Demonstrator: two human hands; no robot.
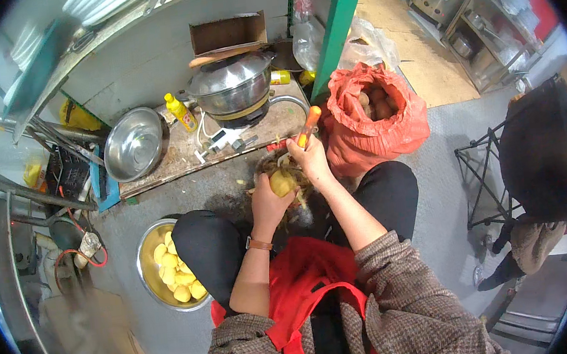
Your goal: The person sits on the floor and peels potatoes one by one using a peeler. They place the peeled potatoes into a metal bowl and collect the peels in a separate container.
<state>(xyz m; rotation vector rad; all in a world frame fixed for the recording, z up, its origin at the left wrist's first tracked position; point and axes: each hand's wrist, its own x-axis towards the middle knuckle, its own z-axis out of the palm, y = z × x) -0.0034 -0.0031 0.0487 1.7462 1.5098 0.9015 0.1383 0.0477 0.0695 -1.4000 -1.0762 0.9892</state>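
My left hand [269,204] is closed around a potato [282,183] whose visible side looks yellow and mostly peeled. In my right hand [311,160] is a peeler [309,126] with an orange handle that points up and away from me. The peeler's head lies close to the potato, but whether it touches cannot be made out. Below both hands, between my knees, peel scraps [301,195] are gathered in and around a container that my hands partly hide. A metal bowl [143,272] of several peeled potatoes [169,260] stands on the floor beside my left knee, which covers part of it.
An open red woven sack [377,140] of unpeeled potatoes [378,106] stands beyond my right knee. Ahead, a low board [174,162] bears a lidded pot [234,87], a yellow bottle [181,112] and a tilted steel basin [133,144]. A green post [340,33] rises behind the sack. A person's legs [509,262] show at right.
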